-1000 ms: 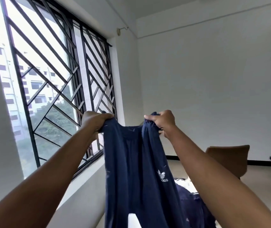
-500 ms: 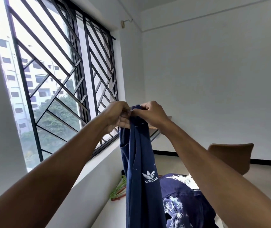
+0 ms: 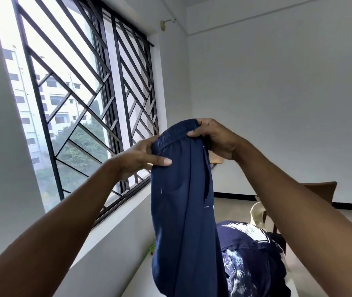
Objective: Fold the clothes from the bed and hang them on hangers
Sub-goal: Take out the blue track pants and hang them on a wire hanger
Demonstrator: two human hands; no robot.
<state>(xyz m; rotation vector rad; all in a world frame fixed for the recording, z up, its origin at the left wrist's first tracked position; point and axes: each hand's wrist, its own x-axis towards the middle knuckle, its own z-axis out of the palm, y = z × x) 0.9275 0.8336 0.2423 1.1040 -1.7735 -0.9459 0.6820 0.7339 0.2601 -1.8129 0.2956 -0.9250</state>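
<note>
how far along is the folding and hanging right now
Done: the navy trousers look folded in half lengthwise, with the waistband doubled over.
In hand: the left hand and right hand both grip that waistband and hold the trousers up in the air.
Left: no hanger is in them yet, and a blue patterned garment lies crumpled below, not folded.

Bright daylight thru the barred window (image 3: 80, 99) at left, view outside blown out w/ glare; white wall (image 3: 277, 103) evenly lit, shadows soft. Wide-angle lens bends the bars & stretches things at the edges. The navy trousers (image 3: 181, 200) read dark vs the backlight, lower folds a bit soft, bottom-right corner blurry.
</note>
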